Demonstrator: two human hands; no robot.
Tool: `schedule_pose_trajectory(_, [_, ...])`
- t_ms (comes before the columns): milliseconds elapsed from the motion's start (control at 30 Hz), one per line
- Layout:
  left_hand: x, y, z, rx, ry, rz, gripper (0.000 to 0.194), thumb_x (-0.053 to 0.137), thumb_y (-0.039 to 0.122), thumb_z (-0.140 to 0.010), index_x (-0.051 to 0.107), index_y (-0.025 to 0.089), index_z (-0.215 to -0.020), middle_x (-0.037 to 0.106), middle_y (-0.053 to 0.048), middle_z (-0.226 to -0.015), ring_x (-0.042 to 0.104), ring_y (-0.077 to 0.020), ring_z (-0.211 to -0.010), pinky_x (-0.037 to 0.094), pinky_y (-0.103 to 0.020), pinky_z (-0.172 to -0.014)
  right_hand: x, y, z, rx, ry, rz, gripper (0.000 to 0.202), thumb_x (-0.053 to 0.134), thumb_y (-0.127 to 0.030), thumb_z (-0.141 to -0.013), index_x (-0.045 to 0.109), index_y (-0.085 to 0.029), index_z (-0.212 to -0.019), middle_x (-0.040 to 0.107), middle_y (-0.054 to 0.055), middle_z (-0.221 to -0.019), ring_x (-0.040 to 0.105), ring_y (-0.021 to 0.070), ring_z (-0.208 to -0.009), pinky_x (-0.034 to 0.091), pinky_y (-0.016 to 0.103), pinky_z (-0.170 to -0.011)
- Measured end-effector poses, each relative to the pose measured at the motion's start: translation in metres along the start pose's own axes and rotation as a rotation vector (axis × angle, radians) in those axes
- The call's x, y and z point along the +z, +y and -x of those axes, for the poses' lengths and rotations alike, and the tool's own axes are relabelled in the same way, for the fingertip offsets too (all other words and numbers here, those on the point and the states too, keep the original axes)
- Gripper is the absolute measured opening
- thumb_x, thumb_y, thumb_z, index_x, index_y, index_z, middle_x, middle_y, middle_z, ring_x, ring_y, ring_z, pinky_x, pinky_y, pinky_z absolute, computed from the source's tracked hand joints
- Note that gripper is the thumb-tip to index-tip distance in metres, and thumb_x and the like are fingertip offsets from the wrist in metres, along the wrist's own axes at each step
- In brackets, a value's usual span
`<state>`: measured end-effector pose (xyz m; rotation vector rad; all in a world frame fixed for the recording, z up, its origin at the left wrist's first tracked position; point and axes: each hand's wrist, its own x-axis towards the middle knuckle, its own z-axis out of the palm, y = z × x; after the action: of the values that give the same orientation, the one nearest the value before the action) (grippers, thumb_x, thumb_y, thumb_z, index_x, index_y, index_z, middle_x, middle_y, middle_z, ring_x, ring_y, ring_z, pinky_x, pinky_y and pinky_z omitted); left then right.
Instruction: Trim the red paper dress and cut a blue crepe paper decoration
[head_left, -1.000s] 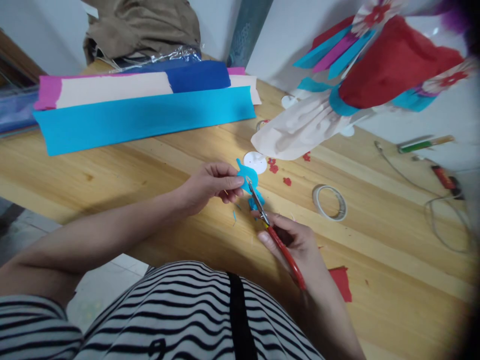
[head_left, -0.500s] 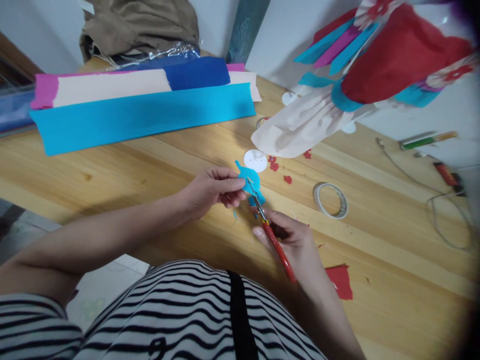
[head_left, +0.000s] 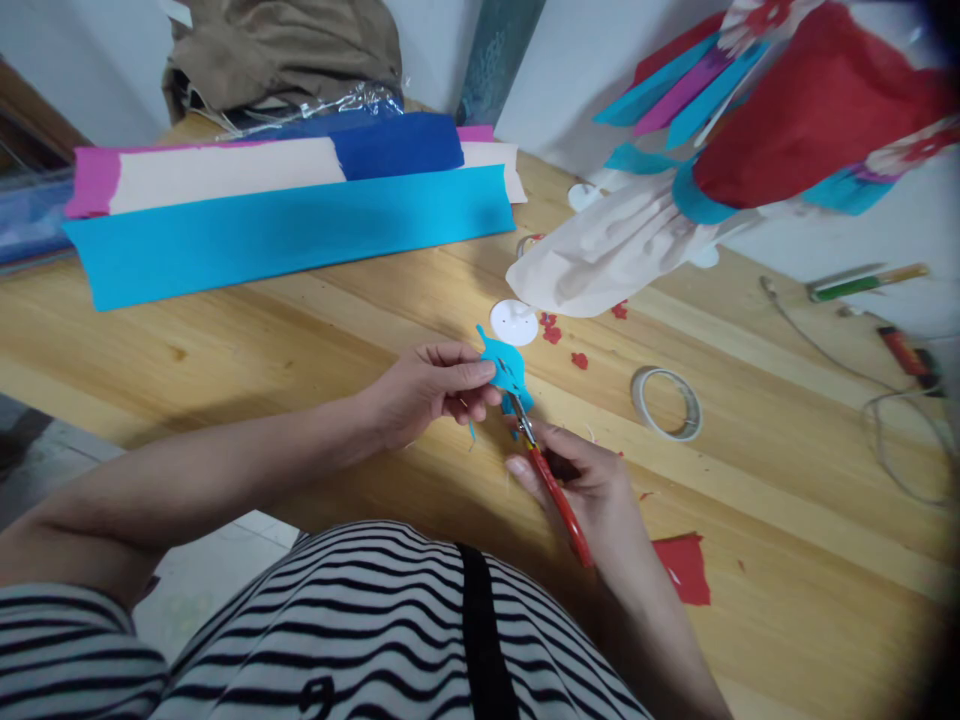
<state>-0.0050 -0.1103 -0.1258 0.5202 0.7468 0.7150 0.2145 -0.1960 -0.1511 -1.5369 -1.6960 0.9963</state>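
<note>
Between thumb and fingers, my left hand (head_left: 442, 388) pinches a small piece of turquoise paper (head_left: 511, 366) with slits cut in it. My right hand (head_left: 581, 475) grips the red handles of a pair of scissors (head_left: 553, 492). The scissor blades point up at the paper's lower edge, and their tips are partly hidden by it. Just beyond the paper lies a white disc (head_left: 514, 322), with small red paper cutouts (head_left: 551, 333) beside it. A thin turquoise scrap (head_left: 472, 432) is on the table under my left fingers.
Turquoise, blue, white and pink paper strips (head_left: 300, 235) lie at the back left. A paper figure with a red body (head_left: 787, 120) stands back right. A tape roll (head_left: 667, 403), a red scrap (head_left: 684, 568), a cable (head_left: 825, 350) and a green pen (head_left: 847, 289) occupy the right side.
The scissor blades have drawn back from across the paper to its lower edge. An extra slit shows in the paper. My left hand has shifted slightly right.
</note>
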Motion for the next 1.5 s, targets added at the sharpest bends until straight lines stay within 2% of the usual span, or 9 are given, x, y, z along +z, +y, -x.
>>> schedule_pose_trajectory(167, [0.0, -0.003, 0.001, 0.016, -0.013, 0.029, 0.026, 0.091, 0.032, -0.073, 0.071, 0.015, -0.071, 0.074, 0.0, -0.069, 0.06, -0.0072, -0.055, 0.039, -0.02, -0.052, 0.0, 0.001, 0.001, 0.004, 0.009, -0.008, 0.039, 0.079, -0.053, -0.089, 0.085, -0.022, -0.112, 0.067, 0.002, -0.076, 0.055, 0.0167, -0.063, 0.051, 0.03, -0.058])
schedule_pose_trajectory(500, [-0.001, -0.004, 0.001, 0.015, -0.037, 0.068, 0.031, 0.096, 0.032, -0.069, 0.07, 0.014, -0.07, 0.074, 0.0, -0.067, 0.061, -0.0064, -0.053, 0.04, -0.018, -0.05, -0.003, -0.005, -0.001, -0.031, -0.007, 0.018, 0.037, 0.078, -0.053, -0.089, 0.086, -0.023, -0.11, 0.057, -0.001, -0.069, 0.047, 0.0153, -0.058, 0.044, 0.029, -0.054])
schedule_pose_trajectory(700, [-0.002, -0.005, 0.0, -0.004, -0.054, 0.079, 0.032, 0.096, 0.034, -0.07, 0.071, 0.015, -0.072, 0.074, 0.0, -0.068, 0.061, -0.007, -0.054, 0.04, -0.019, -0.051, -0.011, -0.017, -0.003, 0.041, -0.093, 0.017, 0.031, 0.078, -0.047, -0.091, 0.085, -0.021, -0.107, 0.059, 0.0, -0.071, 0.05, 0.0161, -0.062, 0.045, 0.029, -0.058])
schedule_pose_trajectory(833, [-0.002, -0.006, 0.0, -0.001, -0.048, 0.076, 0.032, 0.096, 0.034, -0.069, 0.072, 0.014, -0.073, 0.074, 0.0, -0.069, 0.061, -0.0069, -0.054, 0.04, -0.018, -0.051, -0.01, -0.024, -0.005, 0.111, -0.106, -0.086, 0.039, 0.081, -0.055, -0.086, 0.082, -0.019, -0.1, 0.055, -0.001, -0.07, 0.042, 0.014, -0.059, 0.038, 0.028, -0.053])
schedule_pose_trajectory(967, [-0.002, -0.002, 0.0, -0.006, -0.052, 0.08, 0.034, 0.098, 0.036, -0.066, 0.074, 0.013, -0.073, 0.074, -0.001, -0.069, 0.062, -0.0066, -0.055, 0.041, -0.017, -0.051, -0.011, -0.031, -0.007, 0.145, -0.155, -0.14, 0.046, 0.083, -0.062, -0.08, 0.077, -0.018, -0.088, 0.045, -0.004, -0.063, 0.034, 0.0119, -0.055, 0.03, 0.027, -0.051])
schedule_pose_trajectory(1067, [-0.002, 0.001, -0.001, -0.023, -0.06, 0.076, 0.032, 0.099, 0.034, -0.065, 0.075, 0.013, -0.072, 0.074, -0.001, -0.067, 0.062, -0.0069, -0.054, 0.041, -0.017, -0.05, -0.014, -0.033, -0.009, 0.152, -0.18, -0.109, 0.045, 0.084, -0.062, -0.078, 0.076, -0.018, -0.087, 0.046, -0.003, -0.064, 0.039, 0.013, -0.057, 0.033, 0.027, -0.053])
schedule_pose_trajectory(1233, [-0.006, 0.003, -0.004, -0.055, -0.072, 0.068, 0.032, 0.1, 0.031, -0.063, 0.075, 0.013, -0.073, 0.072, 0.0, -0.063, 0.062, -0.0065, -0.052, 0.04, -0.016, -0.049, -0.019, -0.033, -0.009, 0.146, -0.158, -0.072, 0.051, 0.083, -0.063, -0.08, 0.08, -0.018, -0.103, 0.052, -0.002, -0.066, 0.044, 0.0149, -0.058, 0.04, 0.029, -0.055])
schedule_pose_trajectory(1500, [-0.01, -0.001, -0.008, -0.05, -0.047, 0.07, 0.031, 0.099, 0.03, -0.062, 0.075, 0.014, -0.074, 0.076, -0.002, -0.068, 0.067, -0.0087, -0.055, 0.045, -0.017, -0.051, -0.016, -0.032, -0.009, 0.102, -0.138, -0.061, 0.047, 0.081, -0.064, -0.082, 0.079, -0.019, -0.096, 0.05, -0.003, -0.064, 0.043, 0.0143, -0.056, 0.039, 0.028, -0.052])
